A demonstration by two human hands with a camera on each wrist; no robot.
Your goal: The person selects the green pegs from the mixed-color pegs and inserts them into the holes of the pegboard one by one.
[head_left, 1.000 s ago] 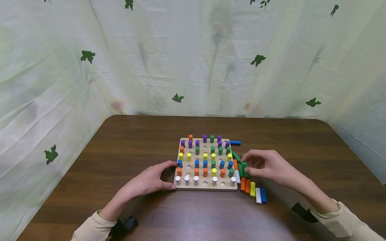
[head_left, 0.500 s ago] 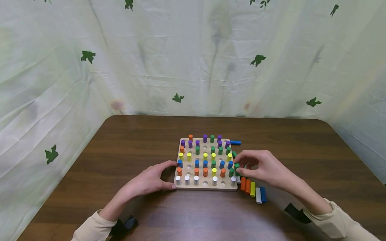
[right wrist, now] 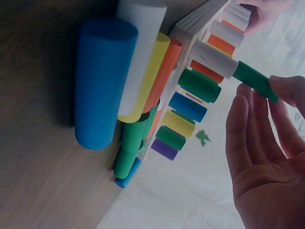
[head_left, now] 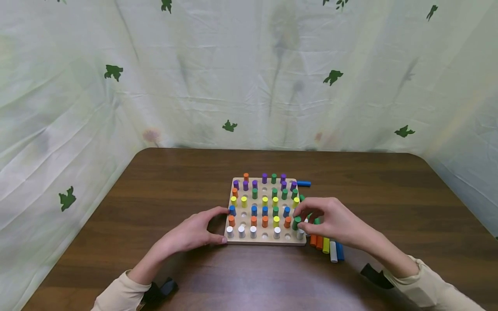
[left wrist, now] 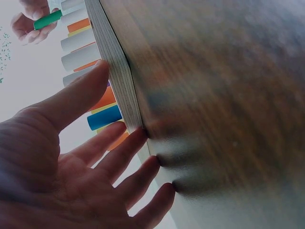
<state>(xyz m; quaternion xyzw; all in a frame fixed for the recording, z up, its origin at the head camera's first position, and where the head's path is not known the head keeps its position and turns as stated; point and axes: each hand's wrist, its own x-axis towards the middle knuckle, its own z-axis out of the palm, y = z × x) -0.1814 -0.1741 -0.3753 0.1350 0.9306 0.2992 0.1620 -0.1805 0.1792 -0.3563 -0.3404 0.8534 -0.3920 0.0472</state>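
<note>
A pale wooden pegboard lies on the table, with upright pegs in purple, green, yellow, blue, orange and white and some bare holes. My left hand rests at its left side, thumb at the near corner and forefinger at the edge; the left wrist view shows the fingers spread and fairly straight. Over the near right part of the board, my right hand pinches a green peg between thumb and fingers. In the right wrist view that held peg is tilted, close above a white peg.
Beside the board's right edge lie loose pegs: orange, yellow, white and blue. Loose green pegs are partly behind my right hand in the head view. Another blue peg lies by the far right corner.
My right hand has taken a green peg from the loose pile and carried it left over the board's near right part. The left hand stays at the board's edge.
</note>
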